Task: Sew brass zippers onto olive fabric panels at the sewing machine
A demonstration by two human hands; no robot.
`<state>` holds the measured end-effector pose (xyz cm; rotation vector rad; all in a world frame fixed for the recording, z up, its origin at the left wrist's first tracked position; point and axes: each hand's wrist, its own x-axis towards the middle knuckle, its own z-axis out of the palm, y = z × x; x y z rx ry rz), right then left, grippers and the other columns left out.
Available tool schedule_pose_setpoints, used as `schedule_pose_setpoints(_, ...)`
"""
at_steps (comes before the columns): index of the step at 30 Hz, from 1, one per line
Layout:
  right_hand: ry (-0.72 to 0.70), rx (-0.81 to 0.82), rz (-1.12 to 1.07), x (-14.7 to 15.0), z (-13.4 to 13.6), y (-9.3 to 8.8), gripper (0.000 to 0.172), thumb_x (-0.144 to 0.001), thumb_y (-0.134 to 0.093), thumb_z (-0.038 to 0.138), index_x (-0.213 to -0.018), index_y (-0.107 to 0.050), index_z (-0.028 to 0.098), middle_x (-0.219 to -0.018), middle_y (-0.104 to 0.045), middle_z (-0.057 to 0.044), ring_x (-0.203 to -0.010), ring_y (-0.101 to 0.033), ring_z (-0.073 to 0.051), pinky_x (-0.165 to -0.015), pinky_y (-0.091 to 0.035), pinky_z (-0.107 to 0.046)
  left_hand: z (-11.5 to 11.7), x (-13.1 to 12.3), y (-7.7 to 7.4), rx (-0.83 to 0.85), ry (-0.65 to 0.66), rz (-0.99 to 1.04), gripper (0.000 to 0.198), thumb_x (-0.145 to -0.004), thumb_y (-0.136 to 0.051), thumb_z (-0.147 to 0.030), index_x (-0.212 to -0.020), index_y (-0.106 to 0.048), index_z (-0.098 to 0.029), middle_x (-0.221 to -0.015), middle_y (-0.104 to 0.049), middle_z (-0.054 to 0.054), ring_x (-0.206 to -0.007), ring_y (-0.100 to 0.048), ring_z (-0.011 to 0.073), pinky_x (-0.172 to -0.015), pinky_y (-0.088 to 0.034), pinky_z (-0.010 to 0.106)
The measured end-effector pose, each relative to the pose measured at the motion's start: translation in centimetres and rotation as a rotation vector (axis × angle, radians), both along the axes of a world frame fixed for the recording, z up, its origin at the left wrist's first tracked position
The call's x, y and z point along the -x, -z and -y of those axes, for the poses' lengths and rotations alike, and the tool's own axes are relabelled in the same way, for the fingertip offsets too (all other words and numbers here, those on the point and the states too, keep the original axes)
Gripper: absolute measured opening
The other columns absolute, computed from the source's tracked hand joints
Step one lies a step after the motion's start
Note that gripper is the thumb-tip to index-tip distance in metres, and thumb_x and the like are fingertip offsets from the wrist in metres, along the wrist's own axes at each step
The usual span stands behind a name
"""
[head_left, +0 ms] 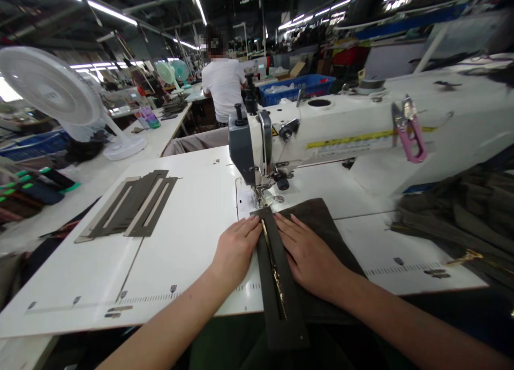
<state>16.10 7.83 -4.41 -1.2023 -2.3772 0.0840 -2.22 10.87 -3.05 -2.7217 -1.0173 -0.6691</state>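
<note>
A dark strip of fabric [263,292] with a gold metal zipper [274,268] along its slot lies lengthwise before me, its top end close to the presser foot [263,198] of a white sewing machine [321,129]. The strip's near end hangs past the table edge. At its left edge rests my left hand [237,247], fingers extended and flat near the top. My right hand [307,252] lies flat on the other side, fingers stretched toward the needle area, over a larger dark fabric panel [323,214]. Neither hand grips anything.
Left on the white table [193,263] is a stack of slotted dark pieces [138,204]. Pink-handled snips [412,134] hang on the machine arm. Bunched dark fabric [450,214] lies at right. A white fan [52,86] stands left; a person in a white shirt [225,89] sits ahead.
</note>
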Motion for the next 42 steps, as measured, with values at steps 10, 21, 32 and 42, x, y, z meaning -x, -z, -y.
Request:
schedule_pose_setpoints(10, 0.094, 0.069, 0.030, 0.8, -0.5, -0.5, 0.049, -0.088, -0.040, 0.022, -0.137, -0.030, 0.019, -0.135, -0.042, -0.011, -0.124, -0.036, -0.024, -0.101, -0.029, -0.047, -0.3, 0.1, -0.5, 0.042, -0.055, -0.045, 0.029, -0.091, -0.033, -0.016, -0.105, -0.058, -0.009, -0.114, -0.059, 0.014, -0.104, -0.055, 0.0245, -0.087, -0.049, 0.041)
schedule_pose_setpoints(21, 0.078, 0.210, -0.080, 0.5, -0.8, -1.5, 0.045, -0.092, -0.034, 0.033, -0.136, -0.030, 0.022, -0.138, -0.036, -0.013, -0.129, -0.027, -0.025, -0.103, -0.022, -0.050, -1.1, 1.6, 0.6, -0.096, -0.016, -0.117, 0.031, -0.087, -0.036, -0.019, -0.112, -0.054, -0.015, -0.110, -0.061, 0.012, -0.104, -0.056, 0.0257, -0.084, -0.052, 0.040)
schedule_pose_setpoints(32, 0.083, 0.189, -0.118, 0.2, -0.9, -1.5, 0.045, -0.091, -0.036, 0.034, -0.134, -0.034, 0.019, -0.137, -0.038, -0.014, -0.128, -0.029, -0.025, -0.104, -0.022, -0.047, -1.3, 1.5, 0.3, -0.041, -0.017, -0.098, 0.037, -0.083, -0.040, -0.018, -0.118, -0.053, -0.021, -0.117, -0.058, 0.009, -0.103, -0.057, 0.0257, -0.084, -0.052, 0.038)
schedule_pose_setpoints(42, 0.031, 0.155, -0.093, 0.0, -0.4, -0.9, 0.049, -0.091, -0.031, 0.029, -0.135, -0.031, 0.006, -0.141, -0.030, -0.016, -0.133, -0.018, -0.024, -0.110, -0.013, -0.045, -0.9, 0.9, 0.0, 0.000, 0.004, -0.185, 0.045, -0.078, -0.032, -0.005, -0.120, -0.048, -0.012, -0.124, -0.053, 0.014, -0.110, -0.053, 0.0240, -0.087, -0.051, 0.040)
